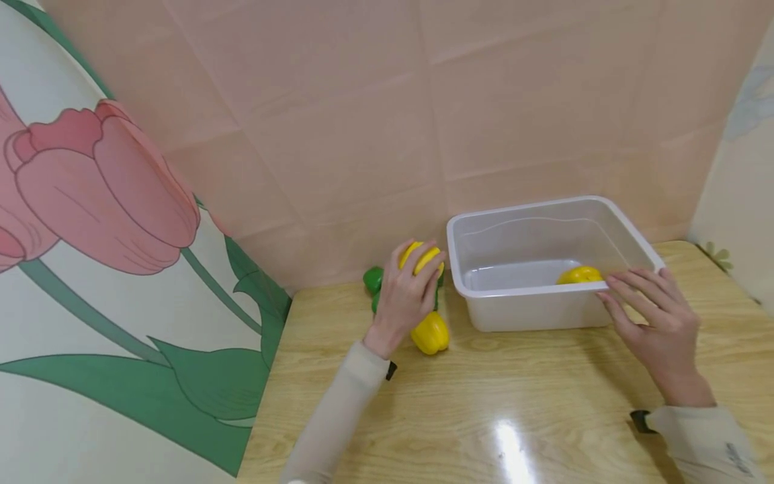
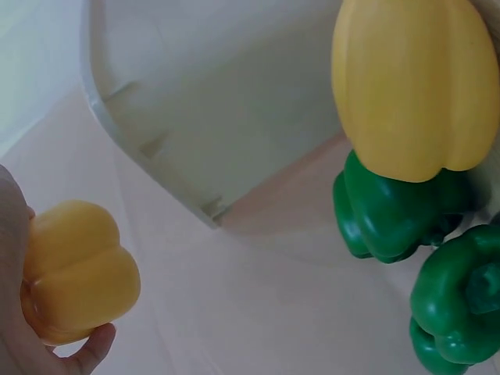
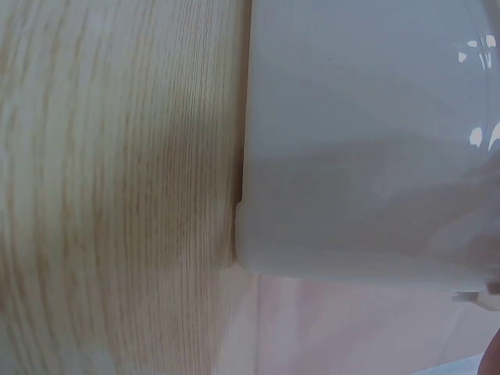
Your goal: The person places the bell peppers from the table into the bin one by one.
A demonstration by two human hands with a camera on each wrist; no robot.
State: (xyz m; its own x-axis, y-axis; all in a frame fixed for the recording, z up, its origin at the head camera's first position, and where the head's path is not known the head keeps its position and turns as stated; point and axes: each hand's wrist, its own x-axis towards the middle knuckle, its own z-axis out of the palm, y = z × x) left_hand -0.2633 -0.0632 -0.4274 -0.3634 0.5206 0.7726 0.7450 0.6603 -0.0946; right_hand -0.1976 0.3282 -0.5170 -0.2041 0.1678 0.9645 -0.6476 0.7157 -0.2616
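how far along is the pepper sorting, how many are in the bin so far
One yellow pepper already lies in the bin. In hand: the left hand grips a second yellow pepper, outside the bin, while the right hand rests on the bin's front rim. Left on the table: a third yellow pepper and two green peppers.

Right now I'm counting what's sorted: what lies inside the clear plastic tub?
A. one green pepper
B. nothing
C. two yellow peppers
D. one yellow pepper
D: a single yellow pepper lies in the tub; the green peppers sit outside on the table.
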